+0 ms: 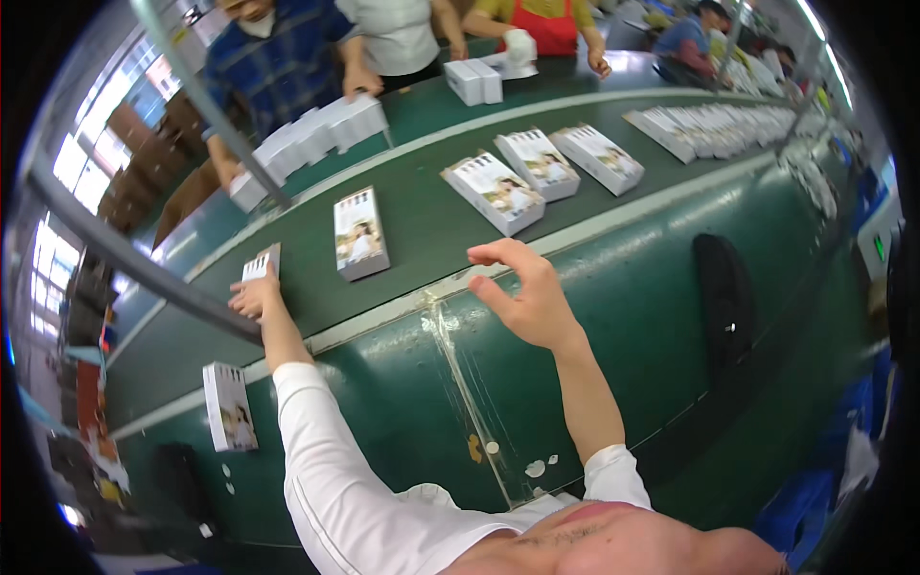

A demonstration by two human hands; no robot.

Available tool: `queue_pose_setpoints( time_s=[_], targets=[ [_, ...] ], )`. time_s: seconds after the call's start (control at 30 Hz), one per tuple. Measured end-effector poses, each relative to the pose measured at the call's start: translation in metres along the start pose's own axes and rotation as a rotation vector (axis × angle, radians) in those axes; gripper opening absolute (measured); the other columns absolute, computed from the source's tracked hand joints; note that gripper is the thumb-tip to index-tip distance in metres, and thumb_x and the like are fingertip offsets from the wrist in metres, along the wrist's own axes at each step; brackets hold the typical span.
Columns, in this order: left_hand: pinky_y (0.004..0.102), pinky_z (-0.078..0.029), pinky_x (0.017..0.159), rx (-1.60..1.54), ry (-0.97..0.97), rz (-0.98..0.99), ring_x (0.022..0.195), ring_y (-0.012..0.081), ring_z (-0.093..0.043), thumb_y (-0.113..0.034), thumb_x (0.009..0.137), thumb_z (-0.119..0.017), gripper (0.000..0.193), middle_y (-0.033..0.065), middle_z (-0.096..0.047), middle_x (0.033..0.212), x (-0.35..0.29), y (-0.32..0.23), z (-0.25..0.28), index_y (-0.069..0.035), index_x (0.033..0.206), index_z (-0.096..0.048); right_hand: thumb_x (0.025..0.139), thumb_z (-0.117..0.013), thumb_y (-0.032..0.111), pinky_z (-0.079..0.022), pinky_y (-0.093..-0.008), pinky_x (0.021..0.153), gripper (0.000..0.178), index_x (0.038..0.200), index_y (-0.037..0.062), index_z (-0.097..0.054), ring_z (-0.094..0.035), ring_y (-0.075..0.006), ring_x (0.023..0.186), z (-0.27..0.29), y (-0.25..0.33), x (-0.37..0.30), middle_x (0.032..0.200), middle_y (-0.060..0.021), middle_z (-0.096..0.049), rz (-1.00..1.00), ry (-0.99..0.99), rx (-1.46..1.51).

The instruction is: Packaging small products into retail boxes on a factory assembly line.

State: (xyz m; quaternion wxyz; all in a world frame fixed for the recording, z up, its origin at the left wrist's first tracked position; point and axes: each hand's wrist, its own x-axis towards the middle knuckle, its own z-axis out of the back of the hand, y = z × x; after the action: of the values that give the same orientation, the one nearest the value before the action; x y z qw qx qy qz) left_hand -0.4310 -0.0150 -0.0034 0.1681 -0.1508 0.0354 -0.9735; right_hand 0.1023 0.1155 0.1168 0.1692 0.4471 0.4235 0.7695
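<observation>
Spread fingers of the left hand (254, 295) lie over the near end of a printed box (262, 263) on the green belt (412, 240); whether they close around it or only rest on it, I cannot tell. That box sits toward the left end of the belt, just beside a slanting metal pole (134, 261).

Thumb and fingers of the right hand (522, 295) are parted in a loose curve with nothing between them. It is held over the near edge of the belt, below a tilted pair of boxes (494, 194).

Between the two hands, farther up the belt, a single box (360, 233) lies picture side up. Right of the pair is another box (599, 158), and beyond it a long overlapping row of boxes (709, 129) runs to the right.

On the green table (383, 359) nearest the person, one more box (230, 407) lies to the left of the left forearm, and a black case (721, 297) lies on the right. Across the belt, a co-worker in a checked shirt (273, 72) has both hands at a line of white boxes (321, 132).
</observation>
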Motion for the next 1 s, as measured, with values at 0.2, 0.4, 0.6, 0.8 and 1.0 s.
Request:
queue_pose_setpoints(
  time_s=[0.2, 0.4, 0.6, 0.8, 1.0],
  targets=[
    [0.0472, -0.032, 0.098, 0.025, 0.169, -0.166, 0.123, 0.0300, -0.047, -0.097, 0.053, -0.055, 0.127, 0.0165, -0.053, 0.136, -0.029, -0.027, 0.015, 0.001, 0.134, -0.054, 0.086, -0.071, 0.016, -0.050, -0.0355, 0.089, 0.029, 0.108, -0.0008, -0.066, -0.065, -0.0246, 0.098, 0.000, -0.013, 0.003, 0.102, -0.0123, -0.068, 0.034, 0.038, -0.061],
    [0.0560, -0.045, 0.091, -0.310, -0.052, -0.356, 0.120, 0.0347, -0.053, -0.073, 0.081, -0.058, 0.083, 0.0158, -0.055, 0.127, 0.015, -0.016, -0.011, -0.006, 0.129, -0.058, 0.088, -0.070, 0.024, -0.051, -0.0374, 0.082, 0.029, 0.107, 0.0018, -0.066, -0.065, -0.0253, 0.094, -0.005, -0.009, 0.010, 0.099, -0.0108, -0.068, 0.051, 0.058, -0.002],
    [0.0613, -0.026, 0.112, -0.118, 0.321, -0.663, 0.139, 0.0413, -0.038, -0.092, 0.069, -0.047, 0.116, 0.0217, -0.045, 0.148, -0.049, -0.020, 0.013, -0.004, 0.144, -0.045, 0.087, -0.071, 0.022, -0.051, -0.0373, 0.083, 0.028, 0.104, 0.0004, -0.067, -0.065, -0.0272, 0.094, -0.012, -0.028, 0.004, 0.098, -0.0128, -0.068, 0.006, 0.100, -0.052],
    [0.0613, -0.028, 0.109, -0.134, 0.267, -0.619, 0.137, 0.0386, -0.041, -0.094, 0.061, -0.055, 0.122, 0.0215, -0.047, 0.145, -0.060, -0.024, 0.029, -0.002, 0.141, -0.047, 0.087, -0.071, 0.018, -0.050, -0.0347, 0.086, 0.029, 0.108, -0.0008, -0.066, -0.065, -0.0246, 0.094, -0.007, -0.020, 0.003, 0.099, -0.0134, -0.068, 0.025, 0.115, -0.079],
    [0.0599, -0.033, 0.103, -0.379, -0.044, -0.380, 0.127, 0.0385, -0.046, -0.090, 0.066, -0.055, 0.115, 0.0230, -0.051, 0.131, -0.072, -0.035, 0.032, 0.003, 0.133, -0.045, 0.088, -0.069, 0.017, -0.050, -0.0347, 0.087, 0.028, 0.110, -0.0010, -0.065, -0.065, -0.0243, 0.096, -0.003, -0.030, 0.003, 0.100, -0.0123, -0.068, -0.018, 0.155, -0.061]
  ],
)
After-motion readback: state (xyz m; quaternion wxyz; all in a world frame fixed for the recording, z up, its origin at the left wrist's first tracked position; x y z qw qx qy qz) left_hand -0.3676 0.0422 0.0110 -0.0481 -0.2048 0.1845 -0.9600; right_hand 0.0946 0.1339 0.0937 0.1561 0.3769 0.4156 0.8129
